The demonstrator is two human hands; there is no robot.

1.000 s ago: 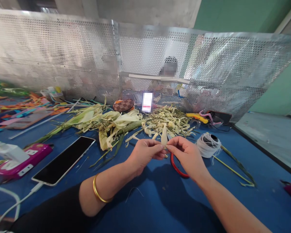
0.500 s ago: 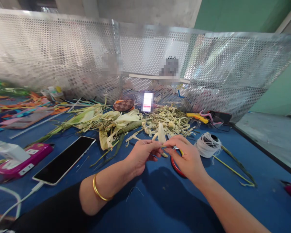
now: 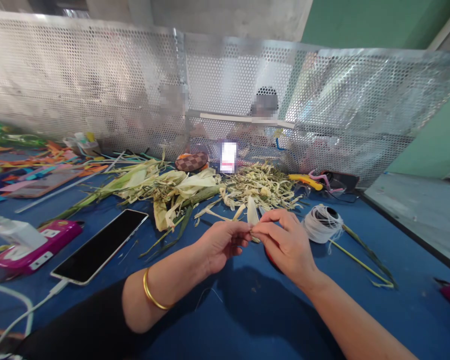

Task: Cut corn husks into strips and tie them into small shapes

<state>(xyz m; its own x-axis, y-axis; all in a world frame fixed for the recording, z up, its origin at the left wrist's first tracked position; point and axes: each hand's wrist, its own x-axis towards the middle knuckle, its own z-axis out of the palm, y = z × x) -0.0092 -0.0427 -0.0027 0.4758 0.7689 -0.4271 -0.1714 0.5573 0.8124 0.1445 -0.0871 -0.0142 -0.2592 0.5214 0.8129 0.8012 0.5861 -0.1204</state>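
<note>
I hold my left hand (image 3: 223, 245) and right hand (image 3: 288, 245) above the tabletop (image 3: 217, 330), so close that their fingertips meet. My left grip is a thumb-and-finger pinch, the lower fingers loosely curled under it. My right grip is pinched too, its fingers bent and the back of the hand partly upward. My left forearm (image 3: 182, 275) slants in from the tabletop's near left, its dark sleeve (image 3: 93, 320) ending near the elbow; my bare right forearm (image 3: 352, 315) reaches in from the near right.
</note>
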